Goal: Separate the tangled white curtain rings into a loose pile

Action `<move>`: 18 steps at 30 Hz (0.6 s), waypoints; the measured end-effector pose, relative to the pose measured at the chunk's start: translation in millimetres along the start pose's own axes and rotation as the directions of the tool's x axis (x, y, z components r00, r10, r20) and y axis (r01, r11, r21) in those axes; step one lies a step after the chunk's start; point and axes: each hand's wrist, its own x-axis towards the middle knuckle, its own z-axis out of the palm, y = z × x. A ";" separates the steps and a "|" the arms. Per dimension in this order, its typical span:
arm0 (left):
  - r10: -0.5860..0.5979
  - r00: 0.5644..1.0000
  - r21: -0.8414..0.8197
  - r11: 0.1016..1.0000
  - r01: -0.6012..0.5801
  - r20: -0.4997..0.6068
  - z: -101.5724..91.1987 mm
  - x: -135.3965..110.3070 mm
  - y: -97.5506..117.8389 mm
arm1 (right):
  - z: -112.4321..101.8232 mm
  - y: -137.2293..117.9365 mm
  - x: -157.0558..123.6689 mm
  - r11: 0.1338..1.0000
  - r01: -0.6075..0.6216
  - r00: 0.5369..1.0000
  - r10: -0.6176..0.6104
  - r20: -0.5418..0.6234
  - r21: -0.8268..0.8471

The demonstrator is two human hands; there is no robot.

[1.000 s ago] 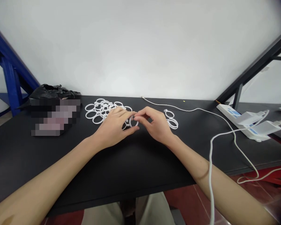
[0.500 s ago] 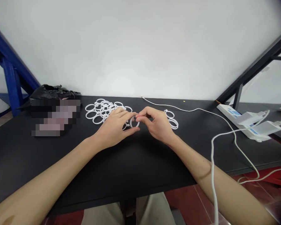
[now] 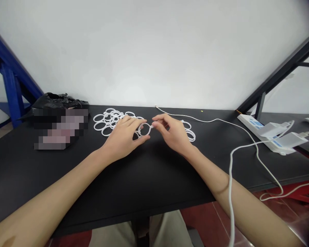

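Observation:
Between my hands a white ring (image 3: pixel 149 129) with a small knob stands above the black table. My left hand (image 3: pixel 125 139) grips its left side between thumb and fingers. The thumb and fingertips of my right hand (image 3: pixel 172 133) pinch the knob on its right edge. Behind and left of my left hand lies a pile of several similar white rings (image 3: pixel 106 130), partly covered by that hand. A smaller group of white rings (image 3: pixel 191 136) lies just beyond my right hand.
A black plastic bag (image 3: pixel 56 99) lies at the back left, beside a pixelated patch. On the right, a white power strip (image 3: pixel 266 133) holds plugged-in adapters. A white cable (image 3: pixel 231 192) hangs over my right forearm. The white wall (image 3: pixel 154 55) rises behind the table (image 3: pixel 134 192).
The ring has shifted slightly left and turned, so its round opening and knob show more clearly. My right fingers have opened a little and moved to the knob.

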 end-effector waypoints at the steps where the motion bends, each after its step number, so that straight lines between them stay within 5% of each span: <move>1: -0.019 1.000 0.020 1.000 0.019 -0.010 -0.2 0.3 -0.5 | -2.9 4.3 1.8 0.997 -0.023 0.999 0.020 -0.036 -0.078; 3: -0.058 0.998 0.069 0.996 0.060 -0.028 -0.7 0.9 -1.3 | -10.3 14.1 4.9 0.948 -0.094 0.991 0.061 -0.116 -0.305; 6: -0.126 0.989 0.148 0.980 0.136 -0.073 -1.2 2.0 -5.4 | -21.4 28.5 6.5 0.752 -0.217 0.976 0.146 -0.164 -0.622; 10: -0.231 0.958 0.205 0.943 0.263 -0.169 -2.5 2.7 -21.7 | -28.2 41.3 4.5 0.588 -0.327 0.930 0.340 -0.140 -0.740; 13: -0.297 0.933 0.222 0.914 0.340 -0.204 -3.5 2.5 -36.4 | -27.6 47.3 3.8 0.613 -0.291 0.925 0.376 -0.052 -0.735; 18: -0.360 0.921 0.205 0.900 0.385 -0.147 -3.7 1.8 -42.4 | -22.9 52.1 6.4 0.769 -0.160 0.969 0.242 0.050 -0.619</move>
